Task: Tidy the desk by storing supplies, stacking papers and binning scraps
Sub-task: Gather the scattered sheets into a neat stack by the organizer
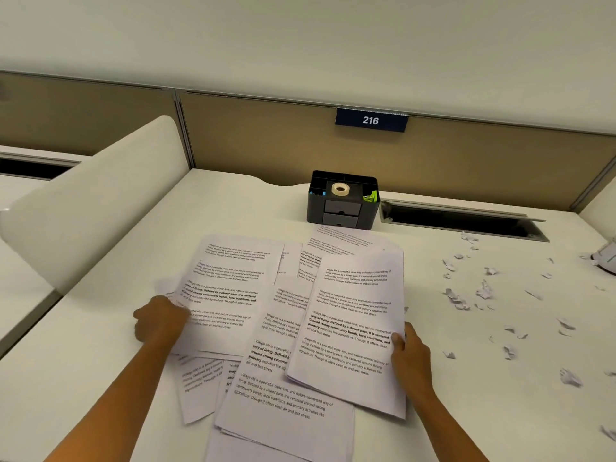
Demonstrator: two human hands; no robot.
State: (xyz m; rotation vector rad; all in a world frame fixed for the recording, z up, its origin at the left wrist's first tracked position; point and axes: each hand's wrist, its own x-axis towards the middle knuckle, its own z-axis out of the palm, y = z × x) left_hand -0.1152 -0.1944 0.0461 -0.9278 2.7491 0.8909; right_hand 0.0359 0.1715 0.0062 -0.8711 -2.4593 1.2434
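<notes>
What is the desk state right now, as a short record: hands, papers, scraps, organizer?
left hand: fingers curled at the left edge of the printed sheets; blurred, grip unclear
right hand: pinches the right edge of the top sheet, thumb on top
printed sheets: overlapping and askew, not yet stacked
paper scraps: scattered on the desk right of the sheets, not binned
organizer: black, at the back of the desk, tape roll in its top
</notes>
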